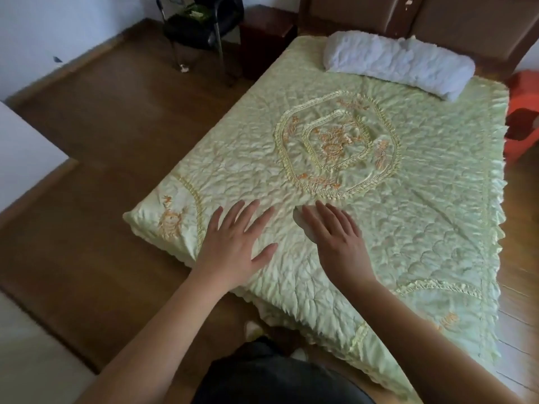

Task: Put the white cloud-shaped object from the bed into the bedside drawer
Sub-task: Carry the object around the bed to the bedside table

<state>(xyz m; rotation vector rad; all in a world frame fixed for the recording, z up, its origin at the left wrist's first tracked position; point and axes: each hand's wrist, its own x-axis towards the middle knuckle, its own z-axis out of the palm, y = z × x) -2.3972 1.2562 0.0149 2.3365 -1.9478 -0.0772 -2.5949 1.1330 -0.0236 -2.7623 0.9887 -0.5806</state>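
The white cloud-shaped object (303,225) lies on the pale green quilted bedspread (393,199) near the foot of the bed, mostly hidden under my right hand (335,234). That hand lies over it, fingers extended; only the object's left edge shows. My left hand (236,240) rests flat on the quilt just to the left, fingers spread, holding nothing. The dark wooden bedside cabinet (267,39) stands at the far left of the bed's head; no drawer front is visible.
A white rolled pillow (399,62) lies at the head of the bed against the brown headboard (437,16). A black metal chair (201,27) stands left of the cabinet. An orange plastic stool (522,112) is at the right. Wooden floor (102,126) lies left of the bed.
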